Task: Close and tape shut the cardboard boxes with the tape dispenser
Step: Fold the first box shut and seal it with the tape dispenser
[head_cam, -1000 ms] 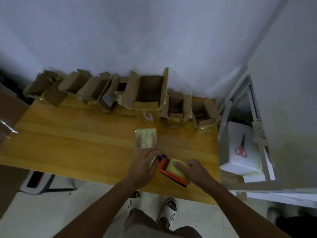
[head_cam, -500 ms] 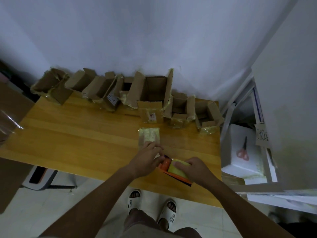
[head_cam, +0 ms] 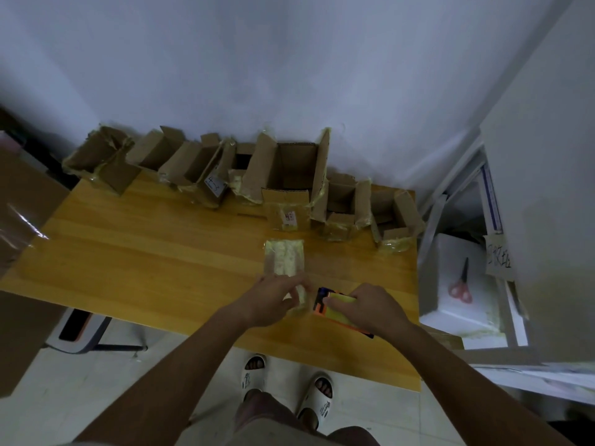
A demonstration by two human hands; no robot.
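A small tape-covered box lies on the wooden table just beyond my hands. My left hand pinches the near end of the box, where pale yellowish tape shows between its fingers. My right hand grips the orange tape dispenser with its yellow roll, close to the right of the box's near end. Several open cardboard boxes stand in a row along the wall, among them a large one and a small one at the right.
A white foam box with red scissors on it sits right of the table. A brown cardboard sheet leans at the left. A stool stands under the table's near edge, and my feet in white slippers are below.
The dispenser has drawn back from the box end toward the right. My left hand has shifted from pressing beside the dispenser to pinching the box's near end.
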